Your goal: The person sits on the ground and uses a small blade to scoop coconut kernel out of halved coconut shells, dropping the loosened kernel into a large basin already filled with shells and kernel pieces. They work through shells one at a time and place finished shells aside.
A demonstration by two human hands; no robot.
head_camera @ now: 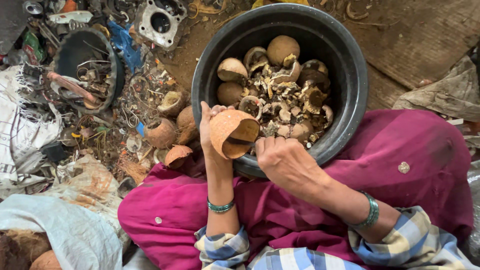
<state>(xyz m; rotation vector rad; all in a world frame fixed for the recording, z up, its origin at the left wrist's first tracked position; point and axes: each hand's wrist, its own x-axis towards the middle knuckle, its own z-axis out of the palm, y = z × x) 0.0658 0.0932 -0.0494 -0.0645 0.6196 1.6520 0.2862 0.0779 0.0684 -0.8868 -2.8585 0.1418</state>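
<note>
The left hand (pixel 209 131) grips a coconut shell half (pixel 231 132) over the black tub's (pixel 350 90) rim while the right hand (pixel 284 161) is closed on a tool (pixel 241 142) digging inside it, and the tub looks about half full of pieces, with more shells (pixel 170 127) waiting on the ground

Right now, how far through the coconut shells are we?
Done: the black plastic tub holds pried pieces and emptied halves. In hand: left hand grips a brown coconut half-shell; right hand works a blade inside. Left: several shells on the ground.
</note>
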